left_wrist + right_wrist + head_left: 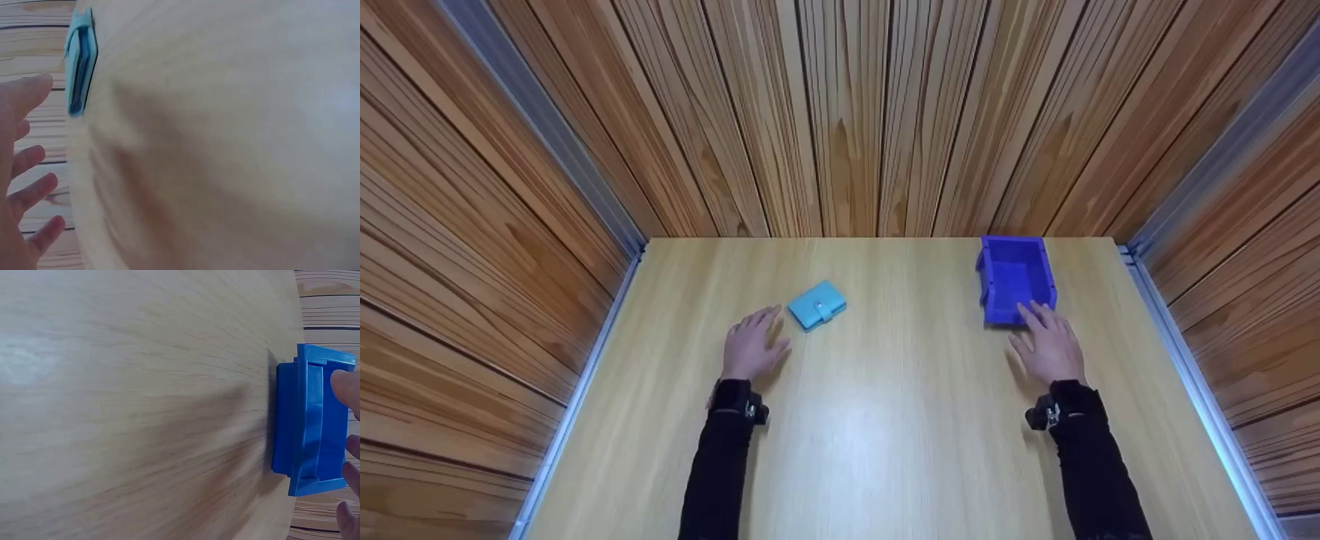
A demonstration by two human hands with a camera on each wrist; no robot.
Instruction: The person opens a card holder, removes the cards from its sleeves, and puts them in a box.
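A small light-blue snap-closure wallet or notebook lies on the table, its strap and button facing up. Just left of it, my left hand hovers with fingers spread, holding nothing. The left wrist view shows the light-blue booklet edge-on beyond the thumb. A blue plastic bin stands near the back right of the table. My right hand is at the bin's near right corner, fingers extended and overlapping its front edge. In the right wrist view, the bin shows its front lip beside the fingertips.
The light wood table reaches back to a wood-plank wall. Plank walls with metal rails border the left and right sides. Each wrist carries a black strap with a small camera.
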